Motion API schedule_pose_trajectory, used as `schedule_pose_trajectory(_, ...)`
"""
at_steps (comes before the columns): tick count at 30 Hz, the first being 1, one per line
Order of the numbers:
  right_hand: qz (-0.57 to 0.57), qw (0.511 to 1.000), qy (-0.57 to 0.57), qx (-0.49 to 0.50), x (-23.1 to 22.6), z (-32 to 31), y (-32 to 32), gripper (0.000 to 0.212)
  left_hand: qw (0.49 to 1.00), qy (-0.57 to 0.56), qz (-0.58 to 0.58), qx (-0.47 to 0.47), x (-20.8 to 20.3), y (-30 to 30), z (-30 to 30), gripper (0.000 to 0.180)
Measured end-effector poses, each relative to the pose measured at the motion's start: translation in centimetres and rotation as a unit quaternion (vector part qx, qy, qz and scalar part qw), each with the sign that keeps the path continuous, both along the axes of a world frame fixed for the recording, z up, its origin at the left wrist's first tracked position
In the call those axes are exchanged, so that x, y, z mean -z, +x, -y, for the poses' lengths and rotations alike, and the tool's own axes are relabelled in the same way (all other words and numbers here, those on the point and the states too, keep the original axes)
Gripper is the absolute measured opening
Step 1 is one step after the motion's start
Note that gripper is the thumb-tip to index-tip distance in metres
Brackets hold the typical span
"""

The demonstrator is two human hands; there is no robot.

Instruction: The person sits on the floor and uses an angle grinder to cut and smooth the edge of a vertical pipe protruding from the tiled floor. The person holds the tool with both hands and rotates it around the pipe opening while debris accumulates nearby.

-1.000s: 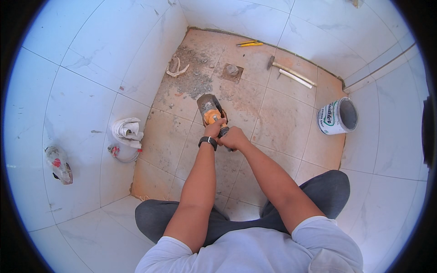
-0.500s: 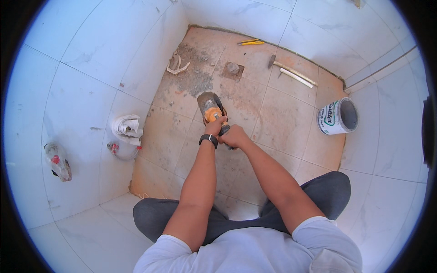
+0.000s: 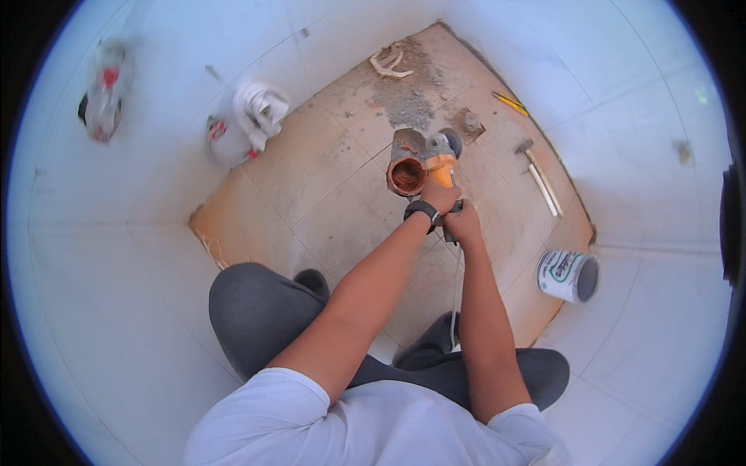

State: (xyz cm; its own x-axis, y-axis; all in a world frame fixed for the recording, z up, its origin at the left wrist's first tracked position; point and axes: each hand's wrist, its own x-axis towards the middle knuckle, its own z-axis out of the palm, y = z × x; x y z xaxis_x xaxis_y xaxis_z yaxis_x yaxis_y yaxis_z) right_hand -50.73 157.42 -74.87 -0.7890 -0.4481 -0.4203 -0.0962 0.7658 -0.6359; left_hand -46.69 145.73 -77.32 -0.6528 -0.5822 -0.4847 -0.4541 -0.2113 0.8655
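So, orange-and-grey angle grinder [image 3: 440,165] held over middle of tan tiled floor [image 3: 311,179], dark vessel w/ round rust-red mouth [image 3: 408,144] crowding its L side. Further out: grey rubble [image 3: 412,93] nr far corner, wood-handled hammer [image 3: 524,146] along far R edge, white-and-green bucket [image 3: 561,275] nr R corner. Disc [image 3: 454,140] blurred; dark rear grip [image 3: 449,235] mostly covered, vessel's insides unclear. L hand [image 3: 440,196] wrapped round orange body, R hand [image 3: 464,224] round grip.

Both arms [image 3: 365,287] stretch forward, hands [image 3: 440,196] curled close together, left ahead of right.
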Motion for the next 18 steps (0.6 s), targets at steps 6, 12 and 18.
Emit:
schedule_pose_trajectory(6, -0.031, 0.999, -0.006, -0.028, 0.7, 0.4, 1.3, 0.034, 0.998, -0.014, 0.063, -0.006, 0.0, 0.9, 0.1, 0.086)
schedule_pose_trajectory(12, 0.103, 0.994, -0.039, 0.008, -0.1, 1.0, 1.8, 0.032, 0.997, 0.012, 0.068, -0.027, 0.5, 1.5, 0.1, 0.086)
schedule_pose_trajectory(18, 0.155, 0.986, -0.054, 0.034, -0.6, 1.4, 1.6, 0.029, 0.998, 0.022, 0.042, -0.032, 1.3, 1.6, 0.5, 0.081)
